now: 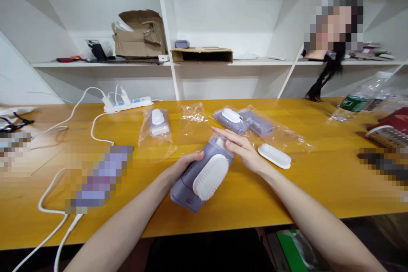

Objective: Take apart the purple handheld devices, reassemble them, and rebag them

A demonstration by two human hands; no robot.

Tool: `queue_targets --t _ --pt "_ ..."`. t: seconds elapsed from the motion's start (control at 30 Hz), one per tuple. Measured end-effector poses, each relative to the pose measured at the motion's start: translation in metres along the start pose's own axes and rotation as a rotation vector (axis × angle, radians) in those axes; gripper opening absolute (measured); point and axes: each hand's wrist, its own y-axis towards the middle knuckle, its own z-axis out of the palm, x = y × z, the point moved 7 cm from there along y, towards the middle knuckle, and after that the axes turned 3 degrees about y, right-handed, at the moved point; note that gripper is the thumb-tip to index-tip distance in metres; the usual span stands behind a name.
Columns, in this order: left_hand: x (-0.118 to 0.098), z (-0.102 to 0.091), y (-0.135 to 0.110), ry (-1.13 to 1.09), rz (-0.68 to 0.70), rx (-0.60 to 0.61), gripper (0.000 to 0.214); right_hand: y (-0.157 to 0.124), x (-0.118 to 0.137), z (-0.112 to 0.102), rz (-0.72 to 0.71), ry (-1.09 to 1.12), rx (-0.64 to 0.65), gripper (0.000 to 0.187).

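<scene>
The left hand (185,165) curls around the purple brush (207,178) and holds it tilted above the middle of the table (318,187). The right hand (242,146) lies open on the brush's top end, with its fingers spread, so it has no tight hold. The brush could slip and fall, because the clear plastic on that end looks slick. It could also bump the white brush top (274,156) just beside it. Clear bags (193,123) and more purple brushes (231,121) lie past the hands. A white cord (102,136) runs to a power strip (127,104) by the far edge.
</scene>
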Motion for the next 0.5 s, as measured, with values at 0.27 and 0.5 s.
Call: queue_targets --t 0.27,0.5 --pt "0.002 0.004 0.003 -0.021 0.010 0.128 0.077 0.000 -0.007 -0.005 0.098 0.111 -0.032 0.044" --pt "0.000 -0.004 0.001 0.006 0.043 0.134 0.067 0.001 -0.002 -0.015 0.068 0.068 -0.095 0.040"
